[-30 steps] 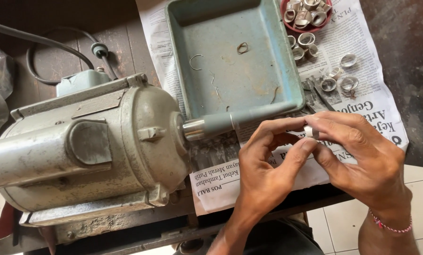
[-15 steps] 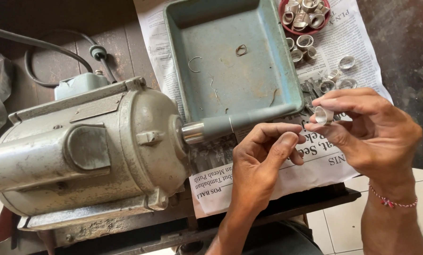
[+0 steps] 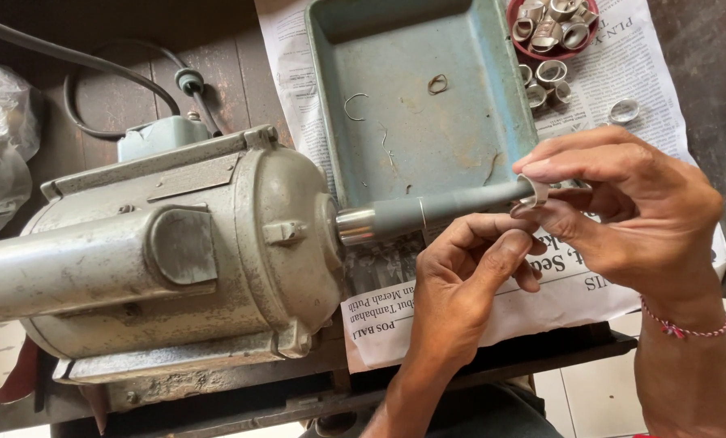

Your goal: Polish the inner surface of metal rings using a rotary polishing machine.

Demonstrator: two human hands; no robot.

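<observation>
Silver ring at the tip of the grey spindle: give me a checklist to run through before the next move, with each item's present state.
1. Silver ring at the tip of the grey spindle: ok.
2. Right hand pinches the ring: ok.
3. Left hand under the spindle, fingertips near it: ok; contact cannot tell.
4. Motor running or stopped: cannot tell.
5. Ring seated square on the spindle: cannot tell, fingers hide it.
6. More rings ready in the red bowl: ok.

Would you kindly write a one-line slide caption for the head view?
Right hand holds a metal ring at the tip of a grey motor's spindle, left hand just below.
</observation>
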